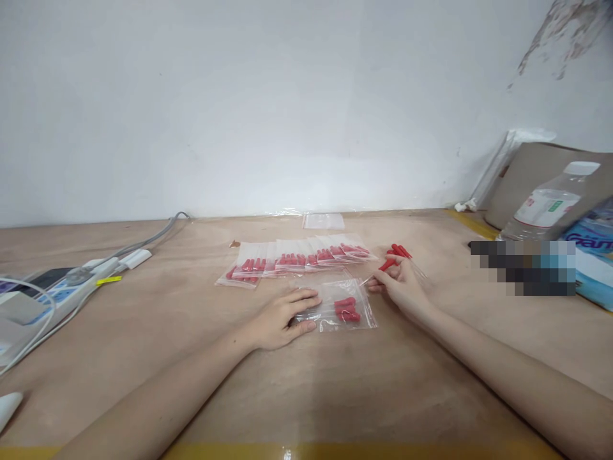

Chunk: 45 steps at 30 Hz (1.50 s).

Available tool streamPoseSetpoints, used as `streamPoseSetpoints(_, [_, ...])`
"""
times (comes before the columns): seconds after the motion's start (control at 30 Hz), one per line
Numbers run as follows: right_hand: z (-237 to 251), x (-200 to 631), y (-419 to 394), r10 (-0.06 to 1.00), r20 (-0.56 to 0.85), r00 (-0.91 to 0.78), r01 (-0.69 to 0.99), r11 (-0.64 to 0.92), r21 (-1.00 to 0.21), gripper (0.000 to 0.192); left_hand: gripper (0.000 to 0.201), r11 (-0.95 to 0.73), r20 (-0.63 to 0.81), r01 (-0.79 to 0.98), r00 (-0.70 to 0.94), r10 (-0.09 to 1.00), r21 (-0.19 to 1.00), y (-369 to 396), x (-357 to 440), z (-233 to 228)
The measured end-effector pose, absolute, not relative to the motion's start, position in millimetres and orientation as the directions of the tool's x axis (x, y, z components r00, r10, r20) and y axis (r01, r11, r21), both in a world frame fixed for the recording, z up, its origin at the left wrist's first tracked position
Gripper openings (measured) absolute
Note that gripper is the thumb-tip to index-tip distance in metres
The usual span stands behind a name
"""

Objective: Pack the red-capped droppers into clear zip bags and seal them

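Observation:
A clear zip bag point(368, 313) lies flat on the table, with several red handles point(347, 309) showing inside it. My left hand point(282, 319) rests on the bag's left end, palm down, thumb and fingers apart. At the bag's upper right, my right hand point(400, 284) is closed on a red-handled thin rod point(385, 264), perhaps a small screwdriver. The rod's pale shaft points down and left toward the bag's edge. Just beyond that hand lie a few more red-handled rods point(400, 250), partly hidden by it.
Filled zip bags with red handles point(292, 260) overlap in a row behind. An unfilled-looking bag point(324, 221) lies near the wall. On the left are a power strip point(64, 295) and cables; on the right, a plastic bottle point(548, 203) and a blue package point(594, 236).

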State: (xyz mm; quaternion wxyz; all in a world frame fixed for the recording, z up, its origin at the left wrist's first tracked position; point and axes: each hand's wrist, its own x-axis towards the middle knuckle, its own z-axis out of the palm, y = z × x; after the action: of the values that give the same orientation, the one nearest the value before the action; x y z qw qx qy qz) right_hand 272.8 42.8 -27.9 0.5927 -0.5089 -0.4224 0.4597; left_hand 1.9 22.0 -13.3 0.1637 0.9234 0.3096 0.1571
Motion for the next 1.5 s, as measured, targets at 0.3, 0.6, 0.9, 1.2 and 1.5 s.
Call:
streamPoseSetpoints(0.3, [-32.6, 271.5, 34.1, 0.997, 0.048, -0.054, -0.139, 0.04, -0.989, 0.031, 0.051, -0.768, 0.239, 0.493, 0.754, 0.611, 0.409, 20.9, 3.0, -12.5])
streamPoseSetpoints(0.6, [-22.8, 272.9, 34.2, 0.926, 0.092, -0.367, 0.246, 0.192, -0.95, 0.03, 0.051, -0.771, 0.231, 0.493, 0.76, 0.607, 0.403, 20.6, 3.4, -10.8])
streamPoseSetpoints(0.9, [-40.0, 261.3, 40.9, 0.984, 0.073, -0.161, 0.242, 0.111, -0.964, 0.029, 0.051, -0.761, 0.22, 0.519, 0.75, 0.624, 0.389, 19.2, 3.2, -10.6])
streamPoseSetpoints(1.2, [-13.6, 301.1, 54.7, 0.986, 0.143, -0.089, 0.643, 0.166, -0.748, 0.015, 0.047, -0.748, 0.176, 0.539, 0.753, 0.634, 0.387, 22.3, 2.4, -13.3])
streamPoseSetpoints(1.5, [-16.3, 339.8, 73.6, 0.934, 0.298, 0.197, 0.973, -0.149, -0.176, 0.028, 0.046, -0.743, 0.177, 0.548, 0.746, 0.642, 0.384, 22.4, 2.1, -14.1])
